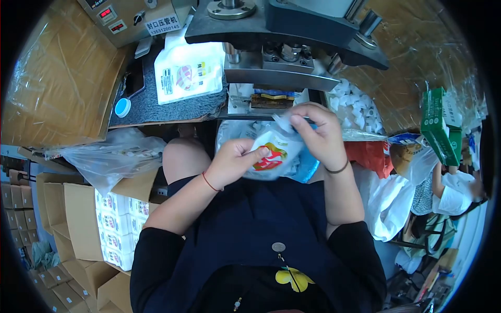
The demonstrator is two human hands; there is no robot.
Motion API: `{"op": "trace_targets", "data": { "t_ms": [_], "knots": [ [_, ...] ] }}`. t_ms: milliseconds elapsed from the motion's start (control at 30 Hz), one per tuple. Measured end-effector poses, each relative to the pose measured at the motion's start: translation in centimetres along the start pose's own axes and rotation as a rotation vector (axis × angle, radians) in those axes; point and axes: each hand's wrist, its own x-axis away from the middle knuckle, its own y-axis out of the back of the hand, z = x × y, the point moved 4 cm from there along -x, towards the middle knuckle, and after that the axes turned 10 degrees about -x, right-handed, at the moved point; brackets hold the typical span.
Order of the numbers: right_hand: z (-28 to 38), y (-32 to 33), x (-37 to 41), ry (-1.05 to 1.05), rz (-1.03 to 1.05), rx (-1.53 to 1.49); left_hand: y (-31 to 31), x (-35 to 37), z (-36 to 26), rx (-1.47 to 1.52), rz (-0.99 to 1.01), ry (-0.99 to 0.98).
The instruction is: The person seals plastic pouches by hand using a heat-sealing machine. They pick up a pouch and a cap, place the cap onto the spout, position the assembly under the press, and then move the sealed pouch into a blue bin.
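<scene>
A white pouch with a red and green print (269, 156) is held over my lap. My left hand (235, 159) grips its left side, thumb across the front. At the pouch's upper right corner, my right hand (319, 130) pinches a pale, partly blurred piece; whether that piece is joined to the pouch I cannot tell. Just beyond my hands is the press (284, 75), with a metal bar above a blue and brown block. Another white pouch (190, 70) lies flat on the grey mat (146, 109) to the left.
White scraps (355, 104) are heaped right of the press. A green box (438, 125) stands at the far right. On the left are a blue cap (122, 107), a clear plastic bag (117, 156) and a carton (83, 221) of white packs. Another person (456, 190) is at right.
</scene>
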Motion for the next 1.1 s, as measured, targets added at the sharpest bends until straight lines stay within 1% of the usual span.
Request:
{"op": "trace_targets", "data": {
  "t_ms": [67,100,133,167,233,267,300,333,367,400,467,500,600,633,700,733,767,800,833,867,933,967,1067,1100],
  "knots": [
    [-0.6,1.6,0.3,-0.087,0.128,0.011,-1.8,0.3,0.2,0.237,0.103,0.051],
    [-0.7,2.0,0.6,-0.134,0.205,0.012,-2.4,0.4,0.0,0.310,0.196,0.081],
    [-0.9,2.3,1.0,-0.184,0.278,0.011,-3.0,0.5,0.1,0.363,0.228,0.104],
    [-1.0,2.8,1.4,-0.240,0.304,0.005,-3.8,0.5,0.2,0.413,0.263,0.127],
    [-1.1,4.1,1.8,-0.219,0.105,0.040,-4.7,0.2,0.3,0.465,0.318,0.151],
    [-1.4,5.0,1.9,-0.202,0.005,0.058,-4.4,-0.5,0.7,0.469,0.299,0.142],
    [-2.3,6.8,1.8,-0.233,-0.027,0.419,-4.1,-0.9,1.4,0.476,0.279,0.141],
    [-2.0,8.1,1.4,-0.228,-0.065,0.665,-3.6,-1.2,1.6,0.482,0.258,0.140],
    [-2.9,9.5,1.4,-0.258,-0.024,0.787,-2.6,-2.0,1.6,0.552,0.240,0.161],
    [-4.1,10.7,1.5,-0.289,0.018,0.909,-1.5,-2.5,-0.2,0.616,0.211,0.166],
    [-6.9,11.8,1.7,-0.287,0.089,0.906,0.3,-4.5,-0.1,0.582,0.143,0.196],
    [-7.5,11.6,1.3,-0.282,0.123,0.905,0.9,-5.2,0.1,0.579,0.162,0.214],
    [-8.1,11.4,1.7,-0.277,0.097,0.853,0.7,-5.8,0.6,0.607,0.125,0.234],
    [-8.4,11.5,1.9,-0.309,0.078,0.870,0.9,-5.9,0.8,0.563,0.071,0.116],
    [-9.3,11.8,2.3,-0.354,0.000,0.841,5.5,-6.0,1.3,-0.033,-0.395,-0.043],
    [-9.6,12.0,2.5,-0.379,-0.037,0.826,7.8,-6.0,0.0,0.067,-0.550,-0.106],
    [-9.7,12.1,2.5,-0.426,-0.017,0.818,11.2,-5.5,-1.6,-0.522,-0.852,-0.333],
    [-9.4,12.2,2.1,-0.468,0.004,0.808,13.3,-5.6,-1.9,-0.896,-0.914,-0.474],
    [-9.4,12.2,1.8,-0.505,0.024,0.798,14.3,-5.7,0.3,-1.232,-0.802,-0.332],
    [-9.4,12.2,1.7,-0.432,0.017,0.864,14.9,-6.0,2.3,-1.553,-0.669,-0.175],
    [-9.3,12.0,1.8,-0.286,-0.002,0.998,12.9,-3.2,1.5,-1.492,-0.477,-0.233],
    [-9.0,12.0,1.7,-0.317,0.000,0.981,11.3,-1.5,0.2,-1.458,-0.428,-0.327],
    [-5.8,11.0,2.1,0.069,-0.218,1.048,11.5,0.9,1.6,-1.112,-0.478,-0.272],
    [-5.3,10.8,2.5,0.009,-0.293,0.924,11.3,1.3,1.7,-0.718,-0.478,-0.229]
  ]
}}
